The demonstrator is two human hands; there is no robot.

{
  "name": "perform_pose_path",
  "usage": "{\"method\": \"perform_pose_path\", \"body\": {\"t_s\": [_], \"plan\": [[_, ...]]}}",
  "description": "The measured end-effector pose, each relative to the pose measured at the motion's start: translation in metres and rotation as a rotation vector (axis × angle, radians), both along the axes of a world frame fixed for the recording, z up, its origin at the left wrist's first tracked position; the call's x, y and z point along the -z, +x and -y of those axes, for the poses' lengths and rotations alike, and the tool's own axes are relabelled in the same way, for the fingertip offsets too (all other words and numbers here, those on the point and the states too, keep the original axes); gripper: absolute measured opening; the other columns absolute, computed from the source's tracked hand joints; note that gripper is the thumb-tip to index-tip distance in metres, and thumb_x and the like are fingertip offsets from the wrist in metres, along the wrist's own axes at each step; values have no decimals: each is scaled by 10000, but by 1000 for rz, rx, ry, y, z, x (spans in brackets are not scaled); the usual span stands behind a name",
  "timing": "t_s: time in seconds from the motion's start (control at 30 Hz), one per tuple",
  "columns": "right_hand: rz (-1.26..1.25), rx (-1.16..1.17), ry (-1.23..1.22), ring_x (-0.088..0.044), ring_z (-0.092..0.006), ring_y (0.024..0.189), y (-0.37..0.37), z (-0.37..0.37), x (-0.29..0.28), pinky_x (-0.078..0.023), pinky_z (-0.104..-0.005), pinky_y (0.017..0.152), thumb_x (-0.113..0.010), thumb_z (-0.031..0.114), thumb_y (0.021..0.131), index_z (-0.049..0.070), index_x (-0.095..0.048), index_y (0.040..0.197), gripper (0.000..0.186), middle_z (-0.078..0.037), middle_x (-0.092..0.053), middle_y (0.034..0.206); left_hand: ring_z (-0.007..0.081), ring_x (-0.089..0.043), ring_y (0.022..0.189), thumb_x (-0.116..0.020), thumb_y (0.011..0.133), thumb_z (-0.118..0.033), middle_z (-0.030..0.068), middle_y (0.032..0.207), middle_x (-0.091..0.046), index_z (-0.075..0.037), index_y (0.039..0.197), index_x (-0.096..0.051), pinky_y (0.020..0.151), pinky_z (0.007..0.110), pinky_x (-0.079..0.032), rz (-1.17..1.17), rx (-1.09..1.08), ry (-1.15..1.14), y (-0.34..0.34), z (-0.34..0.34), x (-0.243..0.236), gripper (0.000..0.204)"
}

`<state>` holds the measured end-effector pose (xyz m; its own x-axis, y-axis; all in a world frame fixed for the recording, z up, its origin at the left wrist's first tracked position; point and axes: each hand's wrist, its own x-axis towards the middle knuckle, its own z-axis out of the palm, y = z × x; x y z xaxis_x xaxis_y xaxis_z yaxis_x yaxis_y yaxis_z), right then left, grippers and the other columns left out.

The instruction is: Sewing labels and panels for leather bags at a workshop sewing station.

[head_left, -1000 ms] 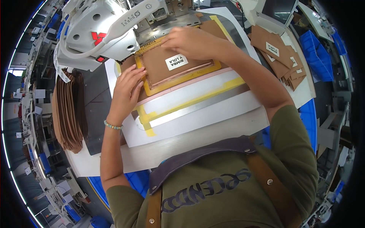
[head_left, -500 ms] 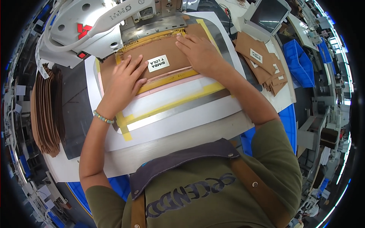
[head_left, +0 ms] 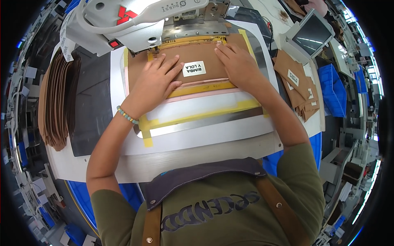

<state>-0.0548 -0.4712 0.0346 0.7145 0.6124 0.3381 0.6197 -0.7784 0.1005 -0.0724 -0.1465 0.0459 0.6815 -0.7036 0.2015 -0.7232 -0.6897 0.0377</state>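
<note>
A brown sheet-like panel (head_left: 197, 51) lies under the sewing machine's head, and a white rectangular label (head_left: 194, 69) sits near its middle. Yellow strips of a flat frame (head_left: 203, 88) run along the panel's near and far sides. My left hand (head_left: 154, 82) rests flat on the panel's left part, fingers spread, with a beaded bracelet at the wrist. On the right part my right hand (head_left: 240, 67) lies flat, its fingertips by the far yellow strip. Both hands are open and grip nothing; the panel beneath the palms is hidden.
The white sewing machine (head_left: 143, 35) stands close beyond my left hand. A stack of brown pieces (head_left: 57, 100) is at the far left. At right are labelled brown pieces (head_left: 289, 67), a screen (head_left: 310, 37) and a blue bin (head_left: 332, 90). A white sheet (head_left: 201, 141) lies nearer me.
The whole view has shifted, so the machine and table appear farther right. Both hands stay flat at about the same places on the panel.
</note>
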Motion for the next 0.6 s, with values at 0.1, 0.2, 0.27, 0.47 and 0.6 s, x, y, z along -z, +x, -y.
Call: {"method": "perform_pose_path", "body": {"t_s": [0.1, 0.2, 0.27, 0.47, 0.6], "plan": [[-9, -24, 13, -605, -305, 1277, 1, -2, -4, -541, -417, 1019, -625, 18, 899, -42, -658, 1353, 459, -136, -652, 1444, 409, -466, 1491, -641, 1070, -352, 93, 1649, -516, -88, 1536, -583, 1210, 507, -394, -6, -1, -17, -1, -1, 0, 538], [9, -39, 21, -614, -301, 1256, 3, -3, -3, -554, -410, 1005, -628, 30, 904, -29, -666, 1343, 445, -121, -662, 1420, 412, -476, 1479, -640, 1071, -352, 100, 1641, -523, -79, 1525, -592, 1207, 502, -400, -9, -3, -19, -1, -2, -2, 532], [-48, -32, 22, -602, -308, 1271, 3, -4, -8, -539, -415, 1046, -630, 31, 916, -21, -652, 1374, 462, -119, -643, 1453, 413, -485, 1468, -638, 1074, -352, 101, 1620, -545, -74, 1511, -604, 1197, 501, -408, -6, -11, -13, -1, -3, -2, 519], [-158, -30, 17, -602, -299, 1264, 5, -7, -19, -544, -413, 1067, -644, 40, 931, 11, -649, 1399, 469, -87, -634, 1475, 405, -513, 1438, -645, 1071, -346, 119, 1580, -577, -68, 1481, -627, 1180, 490, -422, 15, -37, -23, -3, -2, -3, 495], [-2, -150, 44, -645, -272, 1144, 13, -8, -11, -581, -390, 941, -694, 51, 879, 10, -692, 1311, 434, -90, -698, 1357, 388, -527, 1427, -655, 1066, -346, 128, 1572, -582, -69, 1473, -632, 1178, 480, -425, -2, -21, -59, -2, 1, -5, 492]]}}
